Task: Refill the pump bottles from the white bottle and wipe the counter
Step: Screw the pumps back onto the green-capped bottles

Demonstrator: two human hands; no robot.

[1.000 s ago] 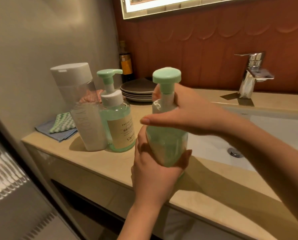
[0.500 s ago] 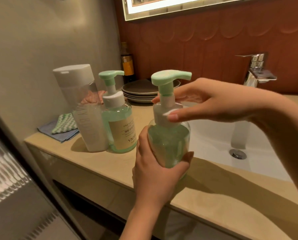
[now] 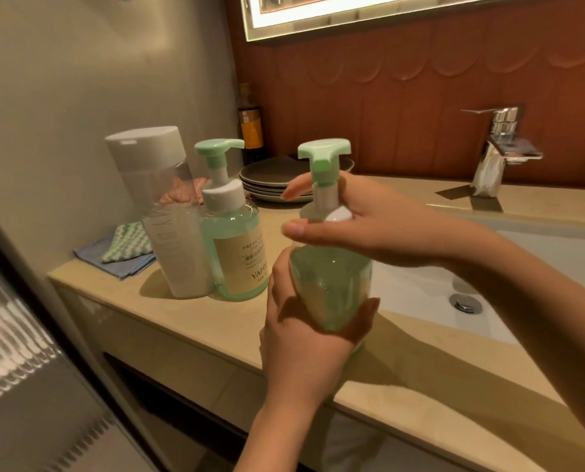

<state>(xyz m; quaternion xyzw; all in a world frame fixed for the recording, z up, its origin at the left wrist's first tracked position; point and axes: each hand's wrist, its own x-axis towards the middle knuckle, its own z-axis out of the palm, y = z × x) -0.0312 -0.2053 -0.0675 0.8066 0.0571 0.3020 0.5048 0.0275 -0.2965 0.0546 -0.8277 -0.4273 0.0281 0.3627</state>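
While the counter point(image 3: 188, 321) runs from the left wall to the sink basin point(image 3: 539, 253) on the right, its near edge is bare. White bottle point(image 3: 168, 226) and labelled pump bottle point(image 3: 234, 240) stand touching at far left. Left hand point(image 3: 304, 338) grips the held pump bottle point(image 3: 330, 284) by its base above the near edge. Right hand point(image 3: 379, 226) closes around its white collar point(image 3: 338, 212).

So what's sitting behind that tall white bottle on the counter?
Behind the white bottle lie a folded blue cloth with a green-and-white striped one on it. Something pinkish shows through the bottle's clear upper part; the bottle hides most of it.
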